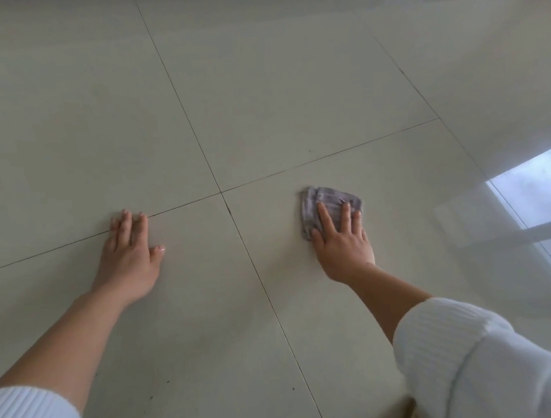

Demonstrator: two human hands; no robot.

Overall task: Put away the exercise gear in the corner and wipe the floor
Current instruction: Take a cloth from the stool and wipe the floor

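Pressing flat, the right hand [342, 243] pins the folded grey cloth [330, 209] to the pale tiled floor [258, 94]; cloth projects beyond the fingertips (fingers spread, not gripping). Left hand [129, 253] rests open, bracing.

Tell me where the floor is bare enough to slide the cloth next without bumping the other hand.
Bare tile lies beyond the grey cloth, up to the dark edge at the top, and to its right toward the bright window reflection. The patch between the right hand and left hand, split by a grout line, is free too. Only the hands themselves crowd the floor.
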